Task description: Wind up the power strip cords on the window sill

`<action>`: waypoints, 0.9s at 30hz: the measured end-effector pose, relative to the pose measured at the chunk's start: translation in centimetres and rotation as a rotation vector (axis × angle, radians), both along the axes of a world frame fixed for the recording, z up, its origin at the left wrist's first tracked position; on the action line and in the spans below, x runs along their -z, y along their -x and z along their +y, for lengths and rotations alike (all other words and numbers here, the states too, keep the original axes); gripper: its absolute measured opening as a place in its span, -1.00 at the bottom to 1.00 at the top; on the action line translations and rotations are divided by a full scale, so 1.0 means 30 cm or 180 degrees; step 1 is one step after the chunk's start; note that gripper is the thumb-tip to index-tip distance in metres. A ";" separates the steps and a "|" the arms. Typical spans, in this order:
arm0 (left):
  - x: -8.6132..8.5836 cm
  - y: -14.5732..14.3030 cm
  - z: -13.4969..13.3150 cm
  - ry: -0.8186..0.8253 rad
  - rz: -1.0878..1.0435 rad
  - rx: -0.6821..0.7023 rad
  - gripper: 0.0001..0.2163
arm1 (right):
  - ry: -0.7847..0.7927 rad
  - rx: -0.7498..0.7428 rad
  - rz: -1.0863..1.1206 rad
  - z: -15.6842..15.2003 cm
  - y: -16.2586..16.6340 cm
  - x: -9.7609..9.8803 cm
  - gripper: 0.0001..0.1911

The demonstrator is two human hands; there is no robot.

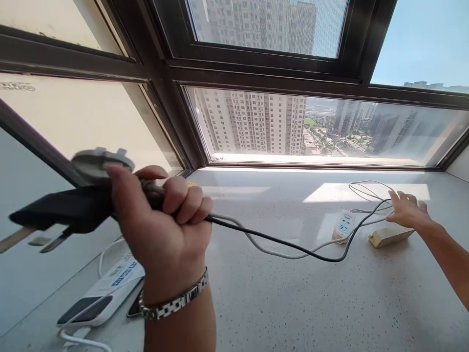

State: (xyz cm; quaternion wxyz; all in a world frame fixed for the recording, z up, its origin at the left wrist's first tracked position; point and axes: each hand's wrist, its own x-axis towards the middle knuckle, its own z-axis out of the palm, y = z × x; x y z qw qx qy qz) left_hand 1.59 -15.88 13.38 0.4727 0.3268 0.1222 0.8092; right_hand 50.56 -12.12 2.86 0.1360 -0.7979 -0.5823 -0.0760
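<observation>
My left hand (164,220) is raised close to the camera, its fingers wrapped round two cords with their plugs. A black three-prong plug (69,208) juts out to the left, and a pale plug (102,164), blurred, sits above it. From this fist a black cable (274,239) and a grey cable (262,252) sag across to the right. There my right hand (408,210) has its bent fingers on the cables, above a pale block with a yellow end (392,237). A small white power strip (344,225) lies just left of that block.
On the speckled white sill (256,303), a white device with blue print (113,288) and a white cord lies at lower left. A dark phone-like object (135,308) is partly hidden behind my left wrist. Dark window frames (271,73) border the back and left.
</observation>
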 end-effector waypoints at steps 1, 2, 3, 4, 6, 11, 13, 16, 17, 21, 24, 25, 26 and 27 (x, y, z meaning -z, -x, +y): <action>-0.001 -0.044 0.023 0.0160 0.0101 0.0034 -0.61 | 0.0397 -0.0301 -0.0139 -0.021 0.089 -0.046 -0.17; 0.003 -0.087 0.043 0.0356 0.0159 0.0174 -0.65 | 0.0597 -0.0812 -0.0104 -0.046 0.184 -0.089 -0.09; 0.014 -0.127 0.059 0.0505 0.0177 0.0355 -0.70 | 0.0584 -0.1361 0.0077 -0.073 0.281 -0.127 -0.06; 0.028 -0.163 0.072 0.0637 0.0177 0.0571 -0.75 | 0.0550 -0.1829 0.0355 -0.098 0.380 -0.155 -0.05; 0.062 -0.225 0.085 0.0846 0.0200 0.0962 -0.82 | 0.0474 -0.2421 0.1107 -0.131 0.568 -0.176 -0.05; 0.118 -0.288 0.091 0.0886 0.0137 0.1301 -0.79 | 0.1334 -0.3093 0.3033 -0.105 0.901 -0.035 -0.32; 0.116 -0.261 0.100 0.0696 -0.0055 0.1157 -0.84 | 0.2108 -0.3181 0.3831 -0.083 0.949 0.046 -0.41; 0.082 -0.159 0.109 0.0421 -0.0280 0.0684 -0.86 | 0.2964 -0.3193 0.4269 -0.055 0.916 0.122 -0.47; 0.064 -0.117 0.104 0.0335 -0.0336 0.0444 -0.80 | 0.3198 -0.3170 0.4044 -0.044 0.880 0.129 -0.49; -0.010 0.004 0.043 0.0181 -0.0556 -0.1382 -0.58 | 0.2655 -0.2546 0.1807 0.006 0.689 0.069 -0.54; -0.026 0.004 0.016 0.0173 -0.0045 -0.2108 -0.61 | 0.1537 -0.2242 0.1094 0.018 0.583 -0.035 -0.50; -0.016 -0.007 0.024 0.0142 0.0246 -0.2112 -0.65 | 0.1350 -0.2343 0.1202 0.012 0.566 -0.069 -0.48; 0.000 -0.020 0.040 0.0097 0.0535 -0.2081 -0.71 | 0.1161 -0.2515 0.1411 0.003 0.558 -0.099 -0.43; 0.023 -0.035 0.064 0.0071 0.0837 -0.1956 -0.79 | 0.0900 -0.2706 0.1655 -0.009 0.558 -0.124 -0.37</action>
